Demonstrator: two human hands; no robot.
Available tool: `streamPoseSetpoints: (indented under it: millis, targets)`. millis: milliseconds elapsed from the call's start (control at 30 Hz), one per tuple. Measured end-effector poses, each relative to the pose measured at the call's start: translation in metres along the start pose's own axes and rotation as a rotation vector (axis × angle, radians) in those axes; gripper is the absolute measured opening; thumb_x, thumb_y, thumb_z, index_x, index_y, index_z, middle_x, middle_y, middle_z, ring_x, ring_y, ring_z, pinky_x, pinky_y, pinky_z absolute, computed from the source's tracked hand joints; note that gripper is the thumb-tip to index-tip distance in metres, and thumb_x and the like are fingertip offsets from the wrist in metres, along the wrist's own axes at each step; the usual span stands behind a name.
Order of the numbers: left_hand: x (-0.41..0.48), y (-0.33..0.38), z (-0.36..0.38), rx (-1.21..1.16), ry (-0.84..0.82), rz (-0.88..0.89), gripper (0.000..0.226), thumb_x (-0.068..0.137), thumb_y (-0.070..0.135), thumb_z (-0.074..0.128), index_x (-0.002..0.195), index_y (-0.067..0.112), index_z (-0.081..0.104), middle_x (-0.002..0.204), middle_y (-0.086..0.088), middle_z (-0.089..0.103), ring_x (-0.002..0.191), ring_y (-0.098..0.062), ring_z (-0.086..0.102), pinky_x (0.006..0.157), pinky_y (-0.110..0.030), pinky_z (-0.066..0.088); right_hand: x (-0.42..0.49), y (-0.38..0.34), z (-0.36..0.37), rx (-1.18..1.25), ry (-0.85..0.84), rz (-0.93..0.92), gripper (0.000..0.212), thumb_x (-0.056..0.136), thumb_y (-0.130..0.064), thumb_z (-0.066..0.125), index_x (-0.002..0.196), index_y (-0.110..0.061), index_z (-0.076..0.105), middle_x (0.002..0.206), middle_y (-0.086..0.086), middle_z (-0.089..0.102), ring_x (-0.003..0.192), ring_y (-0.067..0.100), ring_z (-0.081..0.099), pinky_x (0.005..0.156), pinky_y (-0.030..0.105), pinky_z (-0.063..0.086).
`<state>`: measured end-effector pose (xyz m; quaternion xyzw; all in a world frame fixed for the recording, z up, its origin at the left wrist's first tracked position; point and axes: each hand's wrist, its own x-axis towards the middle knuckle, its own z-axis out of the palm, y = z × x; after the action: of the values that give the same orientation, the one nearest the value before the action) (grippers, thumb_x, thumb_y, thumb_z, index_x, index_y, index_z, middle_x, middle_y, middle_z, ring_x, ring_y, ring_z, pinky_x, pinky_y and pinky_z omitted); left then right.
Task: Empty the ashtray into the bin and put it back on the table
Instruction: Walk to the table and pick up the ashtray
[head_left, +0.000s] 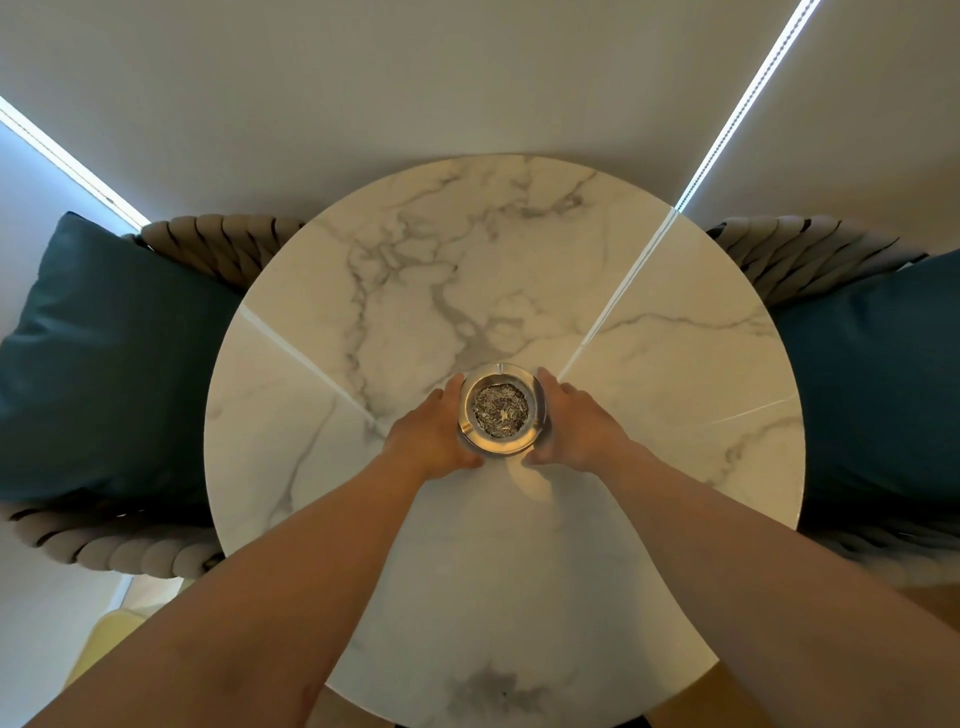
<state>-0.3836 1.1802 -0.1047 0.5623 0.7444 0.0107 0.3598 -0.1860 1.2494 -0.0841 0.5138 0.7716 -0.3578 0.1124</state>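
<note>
While resting on the marble table (649, 374), ash-filled ashtray (501, 408) cupped between left hand (431, 436) and right hand (576, 423), fingers spread against its sides

- Table (519, 249): I note white marble with grey veining.
- Ashtray (502, 408): clear glass with a golden tint; contents speckled grey and dark.
- Cushions (104, 364): I read both as dark teal, plain.
- Chairs (223, 244): grey-beige woven rope.

Both forearms run off the bottom edge, the table (675, 415) hides the chairs' inner sides, and the ashtray (501, 408) conceals most fingers (452, 387).
</note>
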Motion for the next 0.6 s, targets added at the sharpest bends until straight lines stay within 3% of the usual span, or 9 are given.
streamPoseSetpoints:
  millis: [333, 600]
  targets:
    - [0.008, 0.009, -0.002, -0.001, -0.001, -0.006, 0.11, 0.055, 0.043, 0.086, 0.144, 0.031, 0.022, 0.132, 0.001, 0.053, 0.118, -0.027, 0.056, 0.091, -0.048, 0.05, 0.011, -0.001, 0.001, 0.001, -0.003, -0.008, 0.127, 0.061, -0.034, 0.091, 0.156, -0.016, 0.008, 0.136, 0.015, 0.048, 0.127, 0.034, 0.046, 0.101, 0.047, 0.045]
    - [0.007, 0.008, 0.003, 0.028, 0.014, -0.028, 0.113, 0.059, 0.051, 0.083, 0.148, 0.026, 0.019, 0.139, 0.0, 0.049, 0.122, -0.027, 0.054, 0.091, -0.045, 0.049, 0.013, -0.002, 0.005, -0.002, -0.007, -0.007, 0.118, 0.063, -0.032, 0.089, 0.153, -0.018, 0.014, 0.13, 0.015, 0.049, 0.122, 0.034, 0.049, 0.097, 0.046, 0.048]
